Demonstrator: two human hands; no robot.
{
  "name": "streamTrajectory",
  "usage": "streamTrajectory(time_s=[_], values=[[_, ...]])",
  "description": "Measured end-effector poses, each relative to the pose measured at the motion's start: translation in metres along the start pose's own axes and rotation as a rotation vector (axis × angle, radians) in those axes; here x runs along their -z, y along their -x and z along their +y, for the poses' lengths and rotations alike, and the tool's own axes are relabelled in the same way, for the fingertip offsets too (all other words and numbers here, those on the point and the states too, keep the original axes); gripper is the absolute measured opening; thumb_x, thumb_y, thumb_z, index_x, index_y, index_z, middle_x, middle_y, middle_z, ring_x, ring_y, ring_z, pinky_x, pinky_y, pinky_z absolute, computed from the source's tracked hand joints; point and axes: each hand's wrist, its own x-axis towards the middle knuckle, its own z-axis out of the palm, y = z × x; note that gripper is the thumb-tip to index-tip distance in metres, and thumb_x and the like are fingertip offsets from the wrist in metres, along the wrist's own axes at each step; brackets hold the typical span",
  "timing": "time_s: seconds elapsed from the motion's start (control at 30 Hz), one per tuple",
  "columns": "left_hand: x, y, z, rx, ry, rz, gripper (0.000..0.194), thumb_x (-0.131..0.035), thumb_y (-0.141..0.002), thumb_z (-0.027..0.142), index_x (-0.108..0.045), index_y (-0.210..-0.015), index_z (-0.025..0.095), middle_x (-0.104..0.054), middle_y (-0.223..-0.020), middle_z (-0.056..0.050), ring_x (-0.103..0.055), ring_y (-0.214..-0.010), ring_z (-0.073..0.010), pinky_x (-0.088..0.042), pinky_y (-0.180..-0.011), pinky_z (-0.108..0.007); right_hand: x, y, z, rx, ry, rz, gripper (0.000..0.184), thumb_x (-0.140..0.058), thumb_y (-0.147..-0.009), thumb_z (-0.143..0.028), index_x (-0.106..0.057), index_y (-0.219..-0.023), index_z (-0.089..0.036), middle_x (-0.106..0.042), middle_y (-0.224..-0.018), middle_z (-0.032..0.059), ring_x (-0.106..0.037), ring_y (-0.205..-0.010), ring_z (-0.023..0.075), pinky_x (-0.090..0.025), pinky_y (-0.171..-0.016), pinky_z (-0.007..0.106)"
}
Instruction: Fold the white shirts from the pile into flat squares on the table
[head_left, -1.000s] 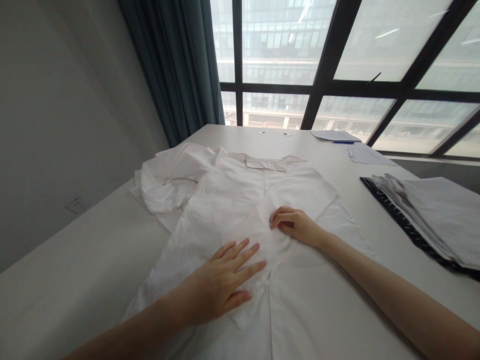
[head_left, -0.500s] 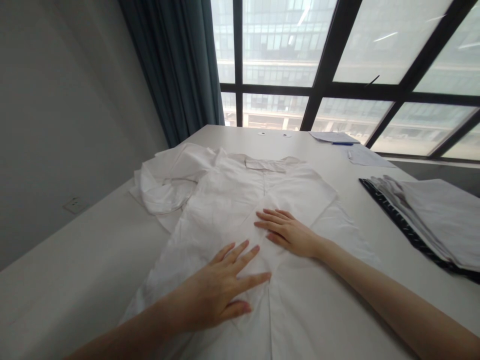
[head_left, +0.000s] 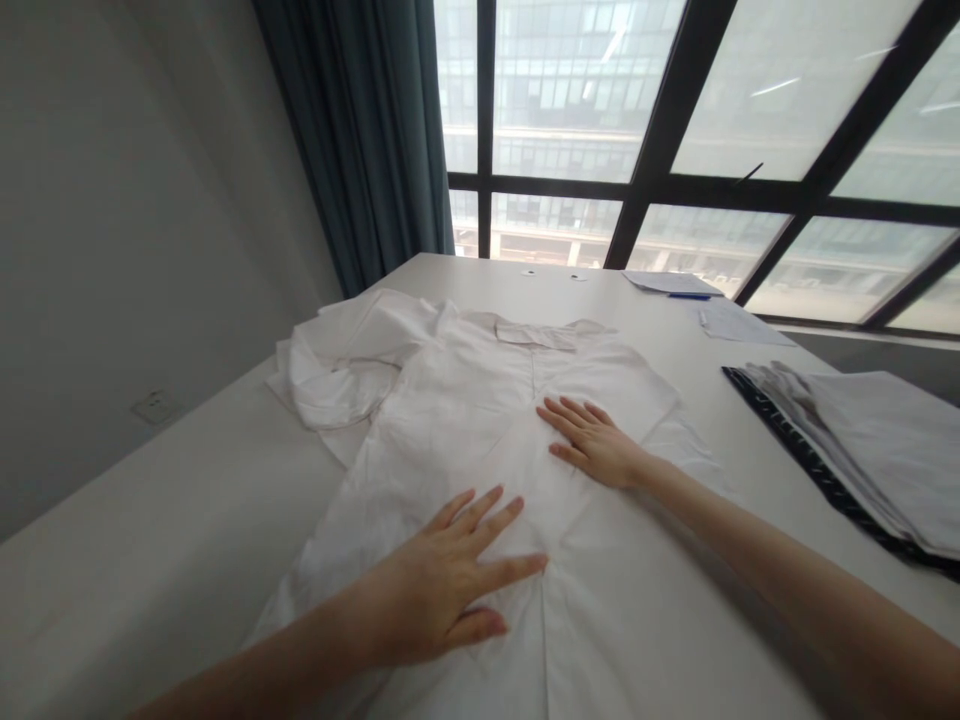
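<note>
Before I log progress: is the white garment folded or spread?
The white garment looks partly folded: one sleeve lies out leftward, while a flap crosses it under the right hand.

A plain grey wall stood in shade at left, a socket was set low on it, a dark blue-green curtain hung beside black-framed windows, a many-paned building showed hazily outside, pale daylight fell across a white surface.
</note>
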Motion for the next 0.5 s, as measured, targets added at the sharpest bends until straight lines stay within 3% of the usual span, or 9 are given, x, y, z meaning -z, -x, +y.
streamTrajectory(time_s=[0.5], values=[[0.004, 0.003, 0.001, -0.005, 0.017, 0.011, 0.064, -0.053, -0.094, 0.048, -0.026, -0.150, 0.040, -0.018, -0.160, -0.009, -0.023, -0.144, -0.0367, -0.028, -0.112, -0.057, 0.008, -0.054, 0.091, -0.307, 0.088, 0.028, 0.063, -0.018, -0.096, -0.061, -0.026, -0.153, -0.032, -0.020, -0.160, 0.0014, -0.017, -0.147, 0.0260, -0.018, -0.116, 0.052]])
